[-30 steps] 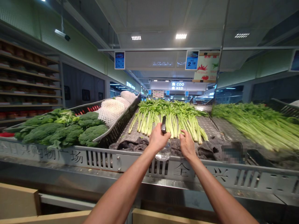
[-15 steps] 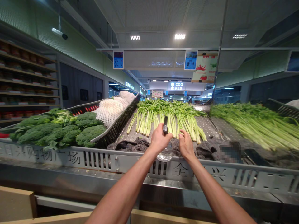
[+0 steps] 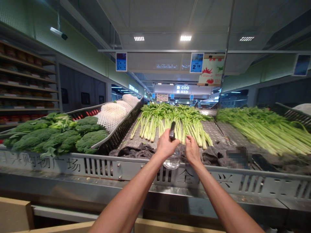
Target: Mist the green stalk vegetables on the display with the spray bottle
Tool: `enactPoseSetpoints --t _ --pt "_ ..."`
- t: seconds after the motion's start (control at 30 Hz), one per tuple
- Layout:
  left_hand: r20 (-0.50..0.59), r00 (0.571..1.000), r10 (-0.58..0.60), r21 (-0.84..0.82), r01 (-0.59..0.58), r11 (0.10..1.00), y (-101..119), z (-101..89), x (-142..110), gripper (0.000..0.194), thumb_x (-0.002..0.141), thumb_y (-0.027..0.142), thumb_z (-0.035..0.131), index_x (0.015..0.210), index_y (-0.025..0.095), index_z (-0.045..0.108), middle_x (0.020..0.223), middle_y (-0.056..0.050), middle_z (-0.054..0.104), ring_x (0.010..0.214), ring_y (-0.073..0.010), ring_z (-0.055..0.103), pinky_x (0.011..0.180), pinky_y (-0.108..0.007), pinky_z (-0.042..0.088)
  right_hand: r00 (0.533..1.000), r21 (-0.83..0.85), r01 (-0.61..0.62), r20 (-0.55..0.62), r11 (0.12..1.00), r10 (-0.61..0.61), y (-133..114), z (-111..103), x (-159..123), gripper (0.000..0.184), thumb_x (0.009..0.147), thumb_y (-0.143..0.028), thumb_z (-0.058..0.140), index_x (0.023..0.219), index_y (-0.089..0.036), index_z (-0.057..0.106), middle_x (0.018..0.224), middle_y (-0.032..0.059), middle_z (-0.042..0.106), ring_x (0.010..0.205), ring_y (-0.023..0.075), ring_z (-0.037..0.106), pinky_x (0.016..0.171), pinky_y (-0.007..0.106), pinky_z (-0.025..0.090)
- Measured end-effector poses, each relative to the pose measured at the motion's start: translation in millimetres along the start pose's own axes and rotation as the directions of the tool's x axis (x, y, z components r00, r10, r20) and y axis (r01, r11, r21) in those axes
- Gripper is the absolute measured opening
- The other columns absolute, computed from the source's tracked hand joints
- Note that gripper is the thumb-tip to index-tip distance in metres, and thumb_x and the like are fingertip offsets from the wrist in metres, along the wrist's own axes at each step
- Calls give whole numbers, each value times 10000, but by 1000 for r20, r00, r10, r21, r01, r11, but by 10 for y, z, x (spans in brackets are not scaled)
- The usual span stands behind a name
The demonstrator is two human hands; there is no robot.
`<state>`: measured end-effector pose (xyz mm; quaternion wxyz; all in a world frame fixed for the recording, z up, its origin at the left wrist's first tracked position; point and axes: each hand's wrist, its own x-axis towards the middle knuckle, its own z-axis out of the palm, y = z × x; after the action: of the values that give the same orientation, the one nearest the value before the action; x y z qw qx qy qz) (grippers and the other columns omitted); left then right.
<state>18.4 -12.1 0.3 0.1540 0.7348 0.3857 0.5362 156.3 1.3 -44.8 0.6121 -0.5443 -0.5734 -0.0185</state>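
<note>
My left hand is closed around the neck of a clear spray bottle with a black spray head. The bottle is upright above the front rail, with clear liquid in its lower part. My right hand is just to the right of the bottle, apart from it, fingers loosely curved and holding nothing. Beyond both hands, a row of celery lies on a textured metal shelf, stalk ends toward me and leaves at the back.
Broccoli fills the left section, beside net-wrapped pale produce behind a black slatted divider. Dark crumpled cloth lies along the grey front rail. On the right, a mirror reflects the celery. Price signs hang overhead.
The view has turned slightly, so the shelf and produce sit a little farther left. Both hands and the spray bottle hold nearly the same pose.
</note>
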Motion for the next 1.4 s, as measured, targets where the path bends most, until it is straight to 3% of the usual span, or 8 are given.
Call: enactPoseSetpoints --t 0.33,0.77,1.1,1.4 --pt "-2 1000 12 -48 -12 999 27 85 1 164 613 275 515 736 173 477 603 37 468 547 -90 413 500 -198 322 1000 23 4 -28 1000 -4 19 4 0 434 782 -413 276 1050 -135 475 1049 119 516 983 214 460 849 367 340" --pt "-18 1000 -4 -1 4 1000 62 126 13 197 611 269 517 786 180 499 610 34 485 553 -100 432 524 -210 335 1000 56 11 -27 998 -9 5 -7 -16 435 780 -420 284 1045 -135 478 1055 115 520 991 207 463 861 353 336" --pt "30 999 30 -37 -29 999 98 175 -10 228 615 291 522 812 181 492 650 25 497 555 -96 413 507 -199 313 999 42 -9 -43 999 11 -21 -23 -29 418 775 -408 284 1028 -149 491 1039 111 534 979 218 471 846 365 343" --pt "58 997 50 -30 -49 998 134 235 -1 233 632 307 513 833 192 498 631 32 503 550 -98 430 517 -207 341 992 111 -93 -70 989 102 -30 -46 -27 451 751 -435 283 998 -134 512 1026 120 552 960 221 494 826 359 354"
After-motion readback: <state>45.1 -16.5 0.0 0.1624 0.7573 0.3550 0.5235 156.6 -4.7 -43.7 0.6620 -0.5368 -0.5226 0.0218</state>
